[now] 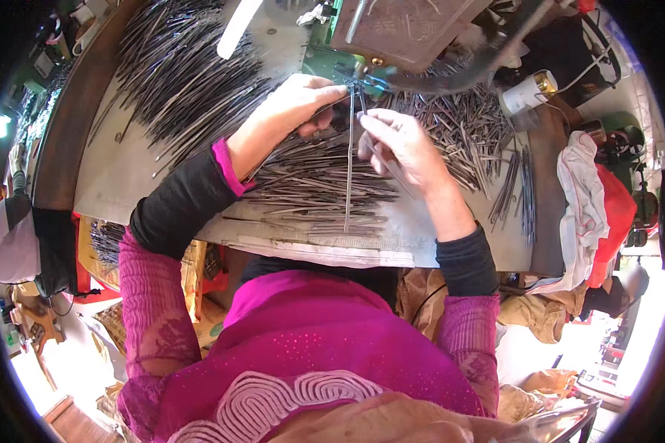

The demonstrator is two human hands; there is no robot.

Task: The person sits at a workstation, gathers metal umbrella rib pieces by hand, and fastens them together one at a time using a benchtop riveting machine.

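Observation:
My left hand (303,103) is at the front of a green machine (321,63), closed, with its fingertips against the top of a long thin dark strip (349,170). The strip reaches toward the table's near edge. What lies under the curled left fingers is dark and cannot be made out. On the strip's right side, my right hand (403,144) is closed on thin dark strips (393,171), blurred by motion. One short piece rises from its thumb and index finger toward the machine. Below both hands lies a layer of similar loose strips (310,184).
A large pile of long strips (192,74) covers the table's left; shorter pieces (458,133) are heaped right of the machine. A small bundle (526,196) lies near the right edge. A white can (528,92) and draped cloth (584,207) are farther right. Another person's arm shows far left.

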